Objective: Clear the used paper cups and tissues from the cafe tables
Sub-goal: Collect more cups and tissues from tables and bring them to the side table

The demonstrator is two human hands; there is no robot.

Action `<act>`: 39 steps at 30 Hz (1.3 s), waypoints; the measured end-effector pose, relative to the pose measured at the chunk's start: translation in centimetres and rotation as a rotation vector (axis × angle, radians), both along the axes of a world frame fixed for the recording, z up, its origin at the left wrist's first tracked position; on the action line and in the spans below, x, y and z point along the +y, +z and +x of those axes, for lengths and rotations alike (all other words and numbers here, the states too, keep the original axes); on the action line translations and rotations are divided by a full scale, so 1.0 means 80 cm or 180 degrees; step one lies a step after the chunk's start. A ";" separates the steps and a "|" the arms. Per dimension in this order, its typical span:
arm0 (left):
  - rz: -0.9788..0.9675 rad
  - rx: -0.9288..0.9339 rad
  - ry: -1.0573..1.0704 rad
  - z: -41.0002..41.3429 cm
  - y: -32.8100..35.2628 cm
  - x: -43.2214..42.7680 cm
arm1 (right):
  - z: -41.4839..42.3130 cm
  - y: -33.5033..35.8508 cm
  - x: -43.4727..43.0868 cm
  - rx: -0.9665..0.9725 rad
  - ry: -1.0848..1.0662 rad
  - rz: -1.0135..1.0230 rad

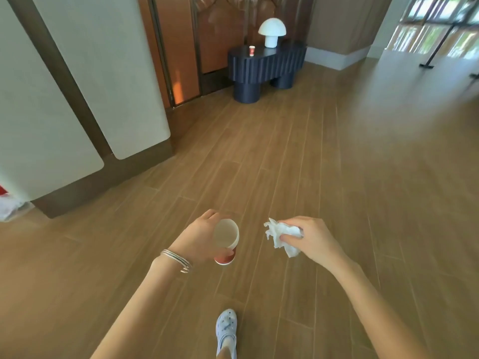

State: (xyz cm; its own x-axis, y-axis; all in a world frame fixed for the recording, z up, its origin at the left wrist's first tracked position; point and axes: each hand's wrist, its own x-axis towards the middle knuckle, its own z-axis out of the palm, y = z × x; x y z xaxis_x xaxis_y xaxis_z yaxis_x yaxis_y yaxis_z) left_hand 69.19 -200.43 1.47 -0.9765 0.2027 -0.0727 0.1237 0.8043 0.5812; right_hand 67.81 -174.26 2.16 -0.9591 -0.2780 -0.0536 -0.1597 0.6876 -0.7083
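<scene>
**Over the plank floor, both hands loaded**

Above the wooden floor (pixel 337 164), well short of the dark fluted tabletop (pixel 267 66), a person carries rubbish. A white mushroom lamp (pixel 271 31) stands at the tabletop's middle. The left hand (pixel 197 237) grips a red paper cup (pixel 225 240), white inside and tilted, so any dregs could spill. The right hand (pixel 316 237) pinches a crumpled white tissue (pixel 283 235), and a loose pinch might drop it. Another red cup (pixel 252 51) waits near the tabletop's left end.
</scene>
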 end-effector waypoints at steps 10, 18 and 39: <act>-0.0217 0.0030 -0.0184 -0.303 0.036 -0.027 | -0.287 0.036 -0.037 0.0118 -0.0175 0.0039; -0.0248 -0.0078 -0.0191 -0.495 0.002 -0.027 | -0.486 -0.002 -0.038 -0.0045 -0.0088 0.0114; -0.0176 -0.0061 0.0084 -1.076 0.008 0.007 | -1.088 0.001 -0.006 0.0097 0.0251 0.0058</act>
State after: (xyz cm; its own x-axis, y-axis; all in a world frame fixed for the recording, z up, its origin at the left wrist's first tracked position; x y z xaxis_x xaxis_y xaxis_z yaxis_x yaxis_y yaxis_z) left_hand -16.88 -199.85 2.10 -0.9798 0.1720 -0.1019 0.0912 0.8381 0.5378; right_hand -19.25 -174.76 2.23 -0.9355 -0.3521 -0.0306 -0.2352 0.6848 -0.6897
